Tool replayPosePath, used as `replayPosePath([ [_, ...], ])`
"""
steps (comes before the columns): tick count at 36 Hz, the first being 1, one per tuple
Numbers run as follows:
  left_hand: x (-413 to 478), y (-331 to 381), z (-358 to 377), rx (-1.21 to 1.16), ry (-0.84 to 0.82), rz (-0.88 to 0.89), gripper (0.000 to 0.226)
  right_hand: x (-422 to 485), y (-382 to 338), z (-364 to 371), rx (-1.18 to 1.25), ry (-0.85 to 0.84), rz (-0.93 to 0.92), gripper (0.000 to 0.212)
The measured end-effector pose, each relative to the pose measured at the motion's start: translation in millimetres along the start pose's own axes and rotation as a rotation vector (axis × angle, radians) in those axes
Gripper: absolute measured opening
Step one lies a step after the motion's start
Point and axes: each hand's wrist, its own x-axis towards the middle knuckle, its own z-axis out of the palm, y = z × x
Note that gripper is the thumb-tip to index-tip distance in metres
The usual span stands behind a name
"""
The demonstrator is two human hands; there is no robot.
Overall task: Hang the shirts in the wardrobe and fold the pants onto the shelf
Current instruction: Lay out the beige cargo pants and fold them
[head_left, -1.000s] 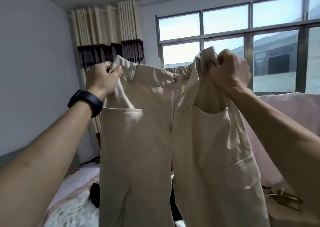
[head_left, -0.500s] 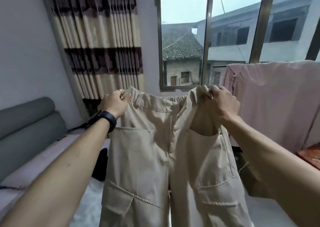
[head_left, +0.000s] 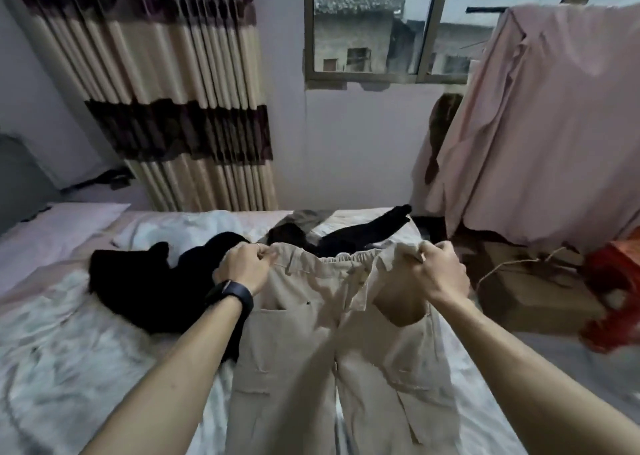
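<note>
Beige cargo pants (head_left: 308,343) stretch out in front of me over the bed, waistband away from me and legs running toward the bottom of the view. My left hand (head_left: 242,267), with a black watch on the wrist, grips the waistband's left corner. At the right corner, my right hand (head_left: 436,274) clutches a bunch of the waistband. A black garment (head_left: 152,291) lies crumpled on the bed to the left of the pants. Another dark garment (head_left: 360,234) lies beyond the waistband.
The bed (head_left: 69,350) has a rumpled white sheet. A striped curtain (head_left: 166,101) hangs at the back left and a window (head_left: 367,31) sits above the wall. Pink cloth (head_left: 540,125) drapes at the right, with a cardboard box (head_left: 533,288) and something red (head_left: 613,291) below it.
The pants came down from held up high in front of the window to low over the bed. My view tilted downward. Both hands kept their grip on the waistband.
</note>
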Motion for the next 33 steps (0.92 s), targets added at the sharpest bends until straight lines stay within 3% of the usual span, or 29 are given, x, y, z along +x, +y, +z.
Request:
replayPosePath([
  [3, 20.9, -26.7, 56.4, 0.036, -0.035, -0.012, 0.035, 9.7, 19.3, 50.5, -0.004, -0.035, 0.057, 0.019],
  [7, 53.7, -46.9, 109.9, -0.013, -0.011, -0.161, 0.033, 36.1, 21.6, 98.7, 0.044, -0.080, 0.126, 0.026],
  [10, 94.1, -56.0, 152.3, -0.232, -0.082, -0.151, 0.031, 71.4, 19.5, 139.2, 0.189, -0.082, 0.093, 0.031],
  [13, 108.6, -58.7, 191.4, -0.324, -0.233, 0.000, 0.071, 88.5, 25.4, 170.1, 0.270, -0.381, -0.032, 0.085],
  [15, 96.0, -67.3, 230.7, -0.284, -0.323, 0.040, 0.077, 81.2, 48.6, 194.6, 0.182, -0.540, -0.094, 0.101],
  [19, 3.5, -91.8, 323.7, -0.175, -0.500, 0.037, 0.070, 12.4, 133.9, 241.3, -0.029, -0.660, -0.040, 0.093],
  [23, -114.4, -104.2, 377.6, 0.003, -0.507, 0.159, 0.073, -92.0, 216.6, 271.3, -0.179, -0.605, 0.012, 0.086],
  [29, -269.1, -104.4, 403.0, 0.078, -0.531, 0.242, 0.072, -239.6, 297.6, 264.1, -0.322, -0.507, -0.100, 0.071],
  [33, -356.8, -103.9, 399.8, 0.144, -0.576, 0.146, 0.073, -319.1, 335.2, 234.8, -0.330, -0.465, -0.004, 0.076],
])
